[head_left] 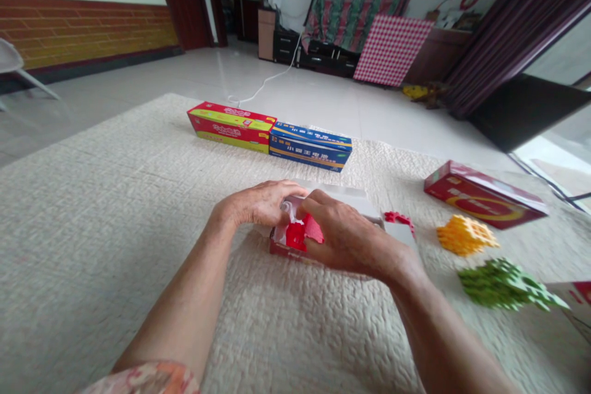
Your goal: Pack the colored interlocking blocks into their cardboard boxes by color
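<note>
An open, dark-red cardboard box (295, 253) lies on the quilted cover in front of me, its pale flap folded back. My left hand (265, 203) grips the box's left end, fingers over the far side and thumb at the opening. Inside show a bright red piece (295, 236) and some crumpled white wrapping (289, 208). My right hand (344, 228) reaches over the opening, its fingers and thumb curled around a lighter red, textured piece (314, 229); the fingertips are partly hidden. Past the right wrist lies a red jigsaw-edged piece (399, 219).
Behind the open box stand a red-and-green box (233, 129) and a blue box (310, 149), end to end. To the right are a maroon box (484, 197), yellow jigsaw-edged pieces (464, 235) and green ones (505, 286). Another box (570, 298) is cut off at the right edge.
</note>
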Action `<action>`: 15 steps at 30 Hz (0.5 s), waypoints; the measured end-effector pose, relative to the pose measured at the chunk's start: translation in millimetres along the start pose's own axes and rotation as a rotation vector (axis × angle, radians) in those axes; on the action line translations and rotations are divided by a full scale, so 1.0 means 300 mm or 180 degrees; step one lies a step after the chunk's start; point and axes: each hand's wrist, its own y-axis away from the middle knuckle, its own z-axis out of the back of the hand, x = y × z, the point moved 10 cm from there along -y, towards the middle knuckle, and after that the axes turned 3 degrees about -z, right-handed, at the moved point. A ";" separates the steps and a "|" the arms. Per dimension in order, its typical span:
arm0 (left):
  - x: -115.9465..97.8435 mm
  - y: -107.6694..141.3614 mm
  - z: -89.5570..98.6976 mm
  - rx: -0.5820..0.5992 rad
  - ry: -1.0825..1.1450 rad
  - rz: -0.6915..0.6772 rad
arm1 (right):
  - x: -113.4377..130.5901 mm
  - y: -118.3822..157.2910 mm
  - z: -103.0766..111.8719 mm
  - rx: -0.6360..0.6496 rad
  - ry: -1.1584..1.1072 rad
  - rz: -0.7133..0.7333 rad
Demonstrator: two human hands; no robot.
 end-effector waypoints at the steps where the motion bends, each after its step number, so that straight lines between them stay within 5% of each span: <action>1: 0.000 0.000 0.000 0.0006 -0.0007 0.0013 | 0.001 0.001 -0.003 -0.0012 -0.0022 -0.0021; 10: 0.002 0.000 -0.003 0.0064 0.0051 -0.0031 | 0.004 -0.015 -0.030 0.0036 -0.0247 0.0040; 15: -0.003 -0.003 -0.005 0.0129 0.0018 -0.0017 | -0.041 0.003 0.006 -0.0294 -0.0237 -0.0148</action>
